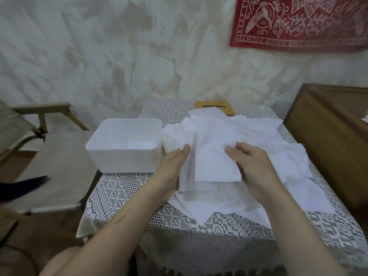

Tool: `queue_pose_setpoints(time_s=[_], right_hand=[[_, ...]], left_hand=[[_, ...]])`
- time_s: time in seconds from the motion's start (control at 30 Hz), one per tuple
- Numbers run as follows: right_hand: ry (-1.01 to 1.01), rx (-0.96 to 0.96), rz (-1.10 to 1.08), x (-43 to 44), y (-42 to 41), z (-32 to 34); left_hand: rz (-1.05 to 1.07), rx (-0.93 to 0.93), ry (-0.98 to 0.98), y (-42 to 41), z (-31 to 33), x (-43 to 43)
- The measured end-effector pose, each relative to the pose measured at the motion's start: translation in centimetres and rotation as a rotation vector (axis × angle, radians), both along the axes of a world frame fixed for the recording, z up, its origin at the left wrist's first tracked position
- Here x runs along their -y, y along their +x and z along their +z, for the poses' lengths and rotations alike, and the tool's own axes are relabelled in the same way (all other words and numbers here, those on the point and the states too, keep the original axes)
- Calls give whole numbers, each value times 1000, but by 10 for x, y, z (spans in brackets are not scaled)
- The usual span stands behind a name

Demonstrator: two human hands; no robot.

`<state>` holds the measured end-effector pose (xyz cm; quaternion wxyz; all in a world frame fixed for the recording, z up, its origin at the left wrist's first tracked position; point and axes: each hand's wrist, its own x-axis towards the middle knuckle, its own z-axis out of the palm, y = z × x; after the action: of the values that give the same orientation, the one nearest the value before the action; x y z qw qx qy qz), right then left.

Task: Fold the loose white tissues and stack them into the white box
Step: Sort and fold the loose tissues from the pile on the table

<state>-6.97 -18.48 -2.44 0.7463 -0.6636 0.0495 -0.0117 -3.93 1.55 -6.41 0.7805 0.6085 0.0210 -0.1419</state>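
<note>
Step in hand: folding one sheet, nothing boxed from it yet. My left hand (175, 168) and right hand (256, 170) hold one tissue (217, 156) just above the loose pile of tissues (282, 172) on the lace-covered table (123, 192). Each hand pinches a side edge, thumb on top; the fingers underneath are hidden. The white box (127, 121) sits open, just left of the pile; I cannot tell whether anything lies in it. Next move, as I judge it: bring the edges together, press the crease flat, then carry the fold left and lay it square in the box. Thin paper, so light grip. Readable writing: only the red hanging (298, 22), "THE GOOD FIGHT" upside down and "KEEP FI" on its side.
</note>
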Motion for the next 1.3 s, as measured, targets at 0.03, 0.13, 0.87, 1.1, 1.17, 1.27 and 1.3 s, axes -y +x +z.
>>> queue_pose_setpoints(time_s=[0.03, 0.13, 0.87, 1.1, 1.17, 1.27, 1.3], right_hand=[[-12, -8, 12, -2, 1, -2], [-29, -20, 24, -11, 2, -6], [-250, 86, -38, -18, 8, -17], [-297, 26, -22, -12, 13, -23], [-300, 45, -31, -13, 14, -25], [-292, 54, -43, -14, 17, -27], [-283, 46, -45, -13, 17, -27]], left_hand=[[-8, -6, -5, 1, 0, 0], [8, -18, -11, 0, 2, 4], [-40, 76, 3, -3, -3, 9], [-33, 83, -24, -4, 3, 10], [-18, 89, -30, -3, 2, 11], [-1, 93, -14, -1, 1, 12], [11, 87, -10, 0, 1, 12]])
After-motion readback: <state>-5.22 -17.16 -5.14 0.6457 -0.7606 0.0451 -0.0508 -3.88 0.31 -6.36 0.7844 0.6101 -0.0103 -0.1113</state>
